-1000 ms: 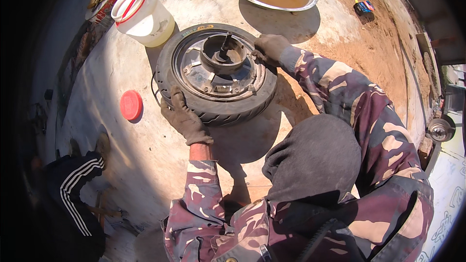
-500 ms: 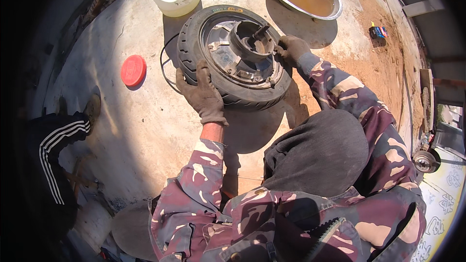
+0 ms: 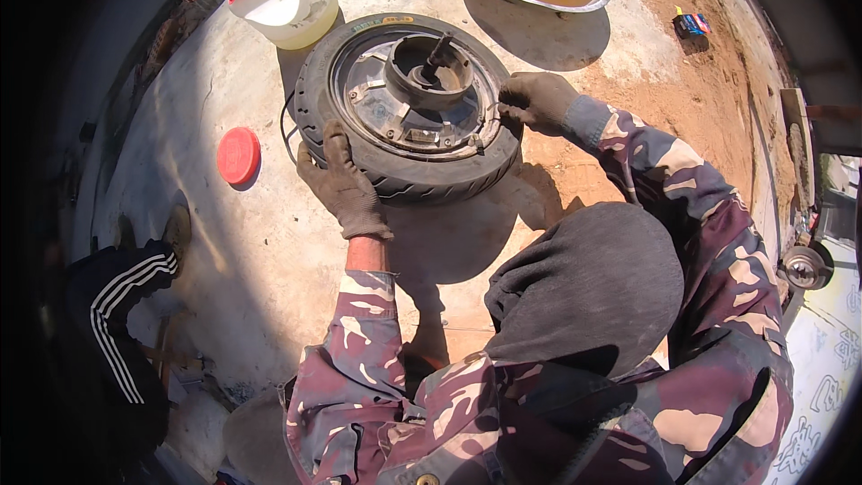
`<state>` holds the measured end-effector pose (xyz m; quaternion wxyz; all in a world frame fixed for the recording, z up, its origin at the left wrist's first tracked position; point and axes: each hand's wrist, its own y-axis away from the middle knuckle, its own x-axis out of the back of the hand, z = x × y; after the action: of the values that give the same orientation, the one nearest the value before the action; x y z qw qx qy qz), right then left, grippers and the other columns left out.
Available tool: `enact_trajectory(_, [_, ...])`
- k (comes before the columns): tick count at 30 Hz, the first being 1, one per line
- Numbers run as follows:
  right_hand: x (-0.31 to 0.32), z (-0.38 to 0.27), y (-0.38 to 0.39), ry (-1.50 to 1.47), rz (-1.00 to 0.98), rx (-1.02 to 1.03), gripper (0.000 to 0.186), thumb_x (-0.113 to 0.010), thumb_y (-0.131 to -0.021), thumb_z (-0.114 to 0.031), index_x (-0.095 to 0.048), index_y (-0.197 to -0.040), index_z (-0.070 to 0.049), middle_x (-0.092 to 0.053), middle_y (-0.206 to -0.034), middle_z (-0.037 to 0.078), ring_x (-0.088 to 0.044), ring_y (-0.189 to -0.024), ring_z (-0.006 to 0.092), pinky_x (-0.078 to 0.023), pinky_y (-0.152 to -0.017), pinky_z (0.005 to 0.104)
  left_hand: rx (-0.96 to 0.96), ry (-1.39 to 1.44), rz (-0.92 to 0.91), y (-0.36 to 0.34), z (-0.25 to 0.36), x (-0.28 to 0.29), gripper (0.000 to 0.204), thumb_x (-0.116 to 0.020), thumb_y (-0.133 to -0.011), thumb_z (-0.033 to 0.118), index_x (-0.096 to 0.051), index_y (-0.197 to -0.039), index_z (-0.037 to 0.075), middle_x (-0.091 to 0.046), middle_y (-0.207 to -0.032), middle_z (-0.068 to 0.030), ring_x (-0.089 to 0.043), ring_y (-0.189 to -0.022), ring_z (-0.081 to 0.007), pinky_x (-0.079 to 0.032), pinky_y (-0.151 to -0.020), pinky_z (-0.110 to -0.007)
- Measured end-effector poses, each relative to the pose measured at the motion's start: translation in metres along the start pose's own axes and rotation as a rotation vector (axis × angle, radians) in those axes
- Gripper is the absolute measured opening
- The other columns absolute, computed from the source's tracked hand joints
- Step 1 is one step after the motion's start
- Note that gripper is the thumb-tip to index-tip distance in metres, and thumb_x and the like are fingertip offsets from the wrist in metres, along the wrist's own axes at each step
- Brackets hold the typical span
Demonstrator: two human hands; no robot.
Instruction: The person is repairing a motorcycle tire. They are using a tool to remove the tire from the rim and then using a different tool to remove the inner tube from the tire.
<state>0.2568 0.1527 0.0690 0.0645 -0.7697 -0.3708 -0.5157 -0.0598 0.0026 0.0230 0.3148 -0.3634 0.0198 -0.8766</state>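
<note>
A black tyre [image 3: 431,181] on a metal hub wheel [image 3: 364,99] lies tilted in front of me, its round hub collar and a short axle facing up. My left hand [image 3: 341,181], in a dark work glove, grips the tyre's near left side, with the thumb up on the sidewall. At the right edge of the wheel is my right hand [image 3: 539,101], gloved too. Its fingers are pinched together beside the rim; whatever is between them is too small to make out. A black cable [image 3: 286,130] loops out at the wheel's left.
A white bucket [image 3: 301,18] with a red rim stands behind the wheel, left of a metal basin [image 3: 588,7] of brown water. A red lid [image 3: 238,155] lies at left. A small dark packet [image 3: 691,24] sits far right. Another person's striped leg [image 3: 112,305] is at left.
My right hand has drawn slightly outward from the rim, to the right. The left hand keeps its place on the tyre. The whole view has shifted a little.
</note>
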Motion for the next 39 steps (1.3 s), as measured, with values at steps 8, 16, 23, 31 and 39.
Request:
enact_trajectory(8, [-0.009, -0.014, 0.012, 0.051, 0.009, -0.013, 0.028, -0.067, -0.096, -0.035, -0.071, -0.109, -0.011, -0.073, -0.105, 0.013, -0.07, -0.101, 0.0378, -0.056, -0.087, 0.0476, 0.079, 0.148, 0.004, -0.003, 0.009, 0.001, 0.043, -0.041, -0.107, 0.004, -0.063, -0.142, 0.015, -0.037, -0.147, -0.0218, -0.057, -0.133, -0.032, -0.051, -0.113, -0.039])
enact_trajectory(16, [-0.009, -0.017, 0.007, 0.112, 0.033, 0.035, 0.022, -0.07, -0.089, -0.027, -0.069, -0.104, -0.01, -0.073, -0.102, 0.015, -0.07, -0.099, 0.0383, -0.057, -0.086, 0.0489, -0.083, 0.159, -0.012, 0.0, 0.002, 0.003, 0.047, -0.039, -0.105, 0.003, -0.057, -0.147, 0.013, -0.034, -0.15, -0.0217, -0.059, -0.134, -0.0339, -0.051, -0.114, -0.042])
enact_trajectory(23, [-0.007, -0.022, 0.003, 0.175, -0.002, 0.013, 0.021, -0.07, -0.088, -0.024, -0.07, -0.104, -0.011, -0.073, -0.102, 0.015, -0.071, -0.1, 0.0379, -0.057, -0.086, 0.0487, -0.104, 0.158, -0.028, -0.001, -0.002, 0.002, 0.046, -0.037, -0.108, 0.009, -0.054, -0.15, 0.011, -0.033, -0.152, -0.0209, -0.059, -0.134, -0.0327, -0.051, -0.115, -0.041])
enact_trajectory(31, [-0.003, -0.032, -0.001, 0.388, 0.04, 0.134, 0.015, -0.068, -0.088, -0.018, -0.072, -0.101, -0.012, -0.073, -0.1, 0.013, -0.074, -0.097, 0.0355, -0.06, -0.081, 0.0477, -0.134, 0.155, -0.041, 0.003, -0.005, 0.004, 0.047, -0.037, -0.109, 0.021, -0.049, -0.154, 0.011, -0.037, -0.154, -0.0215, -0.058, -0.136, -0.0334, -0.048, -0.117, -0.042])
enact_trajectory(39, [0.002, -0.02, -0.008, 0.434, 0.04, 0.339, 0.015, -0.07, -0.088, -0.023, -0.072, -0.1, -0.014, -0.073, -0.097, 0.01, -0.075, -0.095, 0.0337, -0.062, -0.077, 0.0464, -0.113, 0.118, -0.048, 0.001, -0.003, 0.005, 0.049, -0.039, -0.104, 0.015, -0.05, -0.153, 0.011, -0.037, -0.155, -0.0219, -0.057, -0.137, -0.0332, -0.047, -0.117, -0.043])
